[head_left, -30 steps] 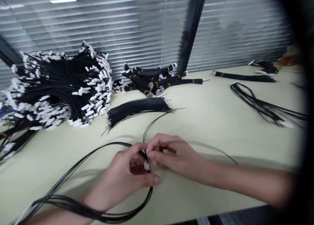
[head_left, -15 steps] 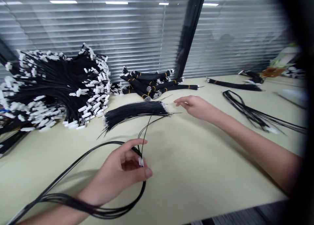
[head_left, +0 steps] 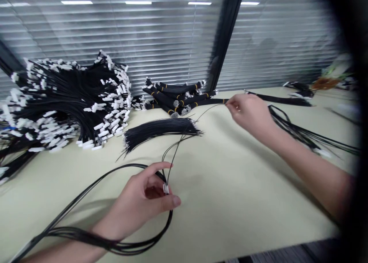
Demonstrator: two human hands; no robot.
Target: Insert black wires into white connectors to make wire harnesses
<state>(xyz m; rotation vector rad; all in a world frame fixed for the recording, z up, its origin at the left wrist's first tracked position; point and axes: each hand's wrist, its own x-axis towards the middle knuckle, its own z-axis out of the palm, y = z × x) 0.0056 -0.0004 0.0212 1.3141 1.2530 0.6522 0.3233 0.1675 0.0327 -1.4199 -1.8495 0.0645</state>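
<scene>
My left hand is closed around a small white connector, which shows between the thumb and the fingers. Black wires run from it in a loop around my left wrist and off at the lower left. One thin black wire rises from the connector and stretches to the upper right, where the fingertips of my right hand pinch its far part. Another thin wire curves toward the loose bundle of cut black wires, which lies on the table beyond my left hand.
At the back left is a big heap of black cables with white connectors. Several black wire bundles with yellow bands lie by the window blinds. More black cables lie on the pale table beyond my right forearm.
My right hand has moved right and slightly up, its fingers now pinched on the thin wire, which is drawn out toward it. My left hand has hardly moved.
</scene>
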